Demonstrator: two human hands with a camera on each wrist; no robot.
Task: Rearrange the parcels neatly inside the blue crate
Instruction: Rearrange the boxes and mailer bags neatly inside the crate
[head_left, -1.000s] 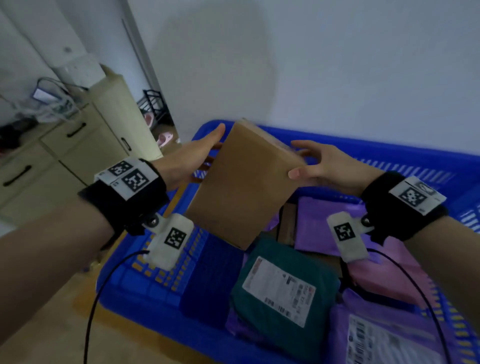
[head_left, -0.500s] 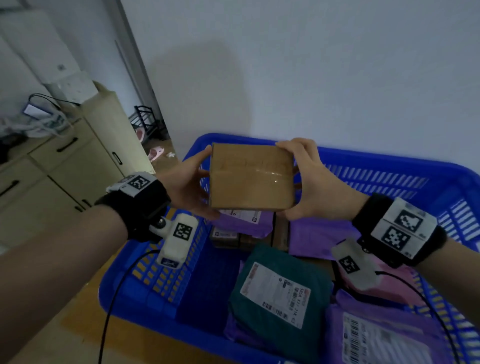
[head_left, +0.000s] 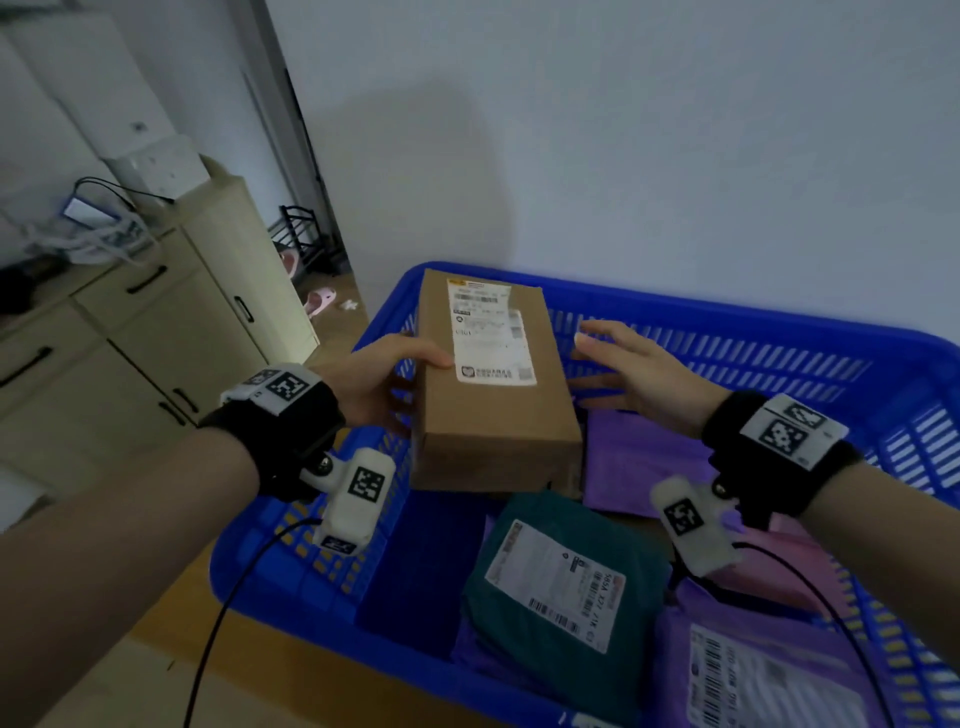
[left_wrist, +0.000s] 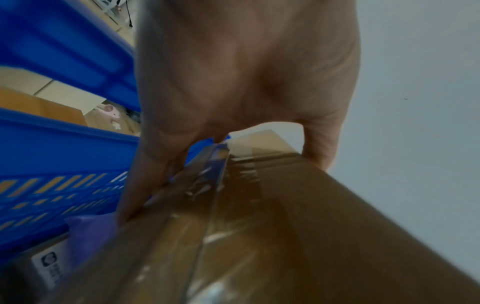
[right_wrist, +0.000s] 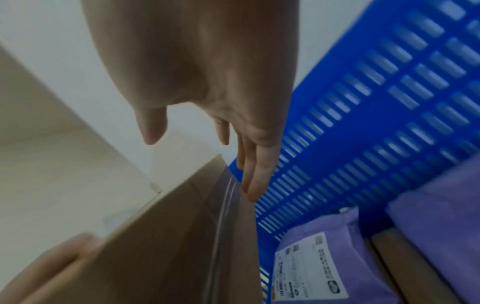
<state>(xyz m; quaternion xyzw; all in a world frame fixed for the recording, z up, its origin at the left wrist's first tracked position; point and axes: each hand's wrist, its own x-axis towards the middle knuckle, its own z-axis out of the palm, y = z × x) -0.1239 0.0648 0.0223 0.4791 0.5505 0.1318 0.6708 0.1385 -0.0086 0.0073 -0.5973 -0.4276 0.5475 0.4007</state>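
A brown cardboard box (head_left: 493, 415) with a white label on top is held over the far left corner of the blue crate (head_left: 753, 332). My left hand (head_left: 395, 379) grips its left side, thumb on top and fingers underneath; the left wrist view shows the same hold of the left hand (left_wrist: 223, 127) on the box (left_wrist: 285, 226). My right hand (head_left: 639, 374) is at the box's right side with straight fingers. In the right wrist view the right hand's fingertips (right_wrist: 253, 191) lie along the edge of the box (right_wrist: 168, 246), in front of the crate wall (right_wrist: 389, 102).
Lying in the crate are a dark green parcel (head_left: 566, 587), purple parcels (head_left: 639, 467) (head_left: 769, 675) and a pink one (head_left: 810, 561). A beige cabinet (head_left: 171, 332) stands to the left. A white wall runs close behind the crate.
The box has been turned so its labelled face is up and now sits lower, at the crate's far left. My right hand has let go of it and opened.
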